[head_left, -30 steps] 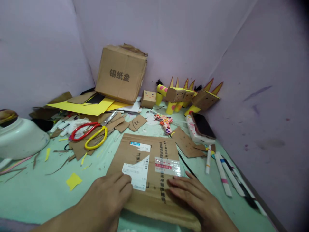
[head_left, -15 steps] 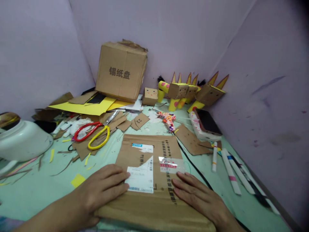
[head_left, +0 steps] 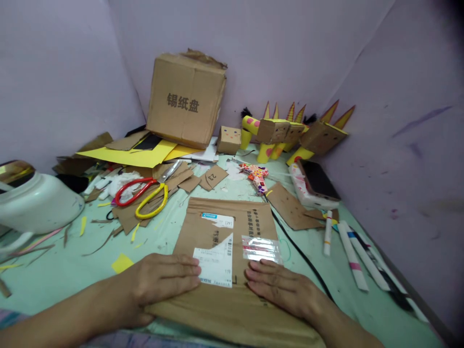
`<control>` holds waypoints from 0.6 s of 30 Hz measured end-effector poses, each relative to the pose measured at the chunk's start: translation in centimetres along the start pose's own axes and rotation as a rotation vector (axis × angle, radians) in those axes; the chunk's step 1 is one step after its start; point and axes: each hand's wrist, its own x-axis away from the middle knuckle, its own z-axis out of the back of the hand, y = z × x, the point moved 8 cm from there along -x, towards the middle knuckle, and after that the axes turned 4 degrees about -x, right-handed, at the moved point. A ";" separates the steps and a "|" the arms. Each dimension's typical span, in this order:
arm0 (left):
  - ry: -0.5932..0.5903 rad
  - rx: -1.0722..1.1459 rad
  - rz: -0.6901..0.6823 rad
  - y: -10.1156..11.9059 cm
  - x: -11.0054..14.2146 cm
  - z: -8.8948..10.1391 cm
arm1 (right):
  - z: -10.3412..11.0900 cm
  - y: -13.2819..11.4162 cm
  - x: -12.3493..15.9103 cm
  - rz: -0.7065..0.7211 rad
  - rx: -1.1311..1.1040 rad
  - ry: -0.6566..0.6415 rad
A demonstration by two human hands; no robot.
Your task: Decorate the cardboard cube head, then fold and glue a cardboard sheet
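A flat brown cardboard mailer (head_left: 213,309) with torn white labels and clear tape lies in front of me, its near edge toward my body. My left hand (head_left: 163,278) rests on its left side, fingers stretched out, their tips at the white label (head_left: 217,266). On the right side my right hand (head_left: 279,285) lies flat, fingers extended just below the shiny tape (head_left: 261,247). Neither hand holds anything. Beyond the left hand are scissors (head_left: 151,193) with one red and one yellow handle. A patterned glue gun (head_left: 255,175) lies past the far edge.
Cardboard scraps (head_left: 213,178) and yellow paper (head_left: 126,155) lie around. A large box (head_left: 184,99) leans at the back beside several cardboard-headed yellow figures (head_left: 273,131). A phone (head_left: 319,179) and markers (head_left: 352,256) are right. A white vessel (head_left: 39,203) stands left. A black cord (head_left: 300,251) runs alongside.
My right hand has slid a little left across the mailer, nearer the label. The left hand stays about where it was on the mailer. The view has shifted slightly.
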 end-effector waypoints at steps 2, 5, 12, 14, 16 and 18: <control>0.063 0.012 0.004 -0.1 -0.2 0.4 | -0.6 1.1 -0.6 -0.076 -0.063 -0.051; 0.128 0.044 0.037 -0.3 -0.6 0.9 | -0.8 1.9 -1.2 -0.140 -0.140 -0.097; 0.233 0.138 0.302 -2.4 -1.3 2.0 | 2.0 1.1 0.9 -0.372 -0.255 0.088; 0.231 0.177 0.412 -3.2 -1.5 2.2 | 2.1 1.1 1.0 -0.452 -0.341 0.150; 0.229 0.242 0.518 -3.9 -1.7 2.3 | 2.1 1.5 0.7 -0.543 -0.436 0.209; 0.224 0.305 0.607 -4.6 -2.0 2.4 | 2.0 1.8 0.1 -0.623 -0.517 0.247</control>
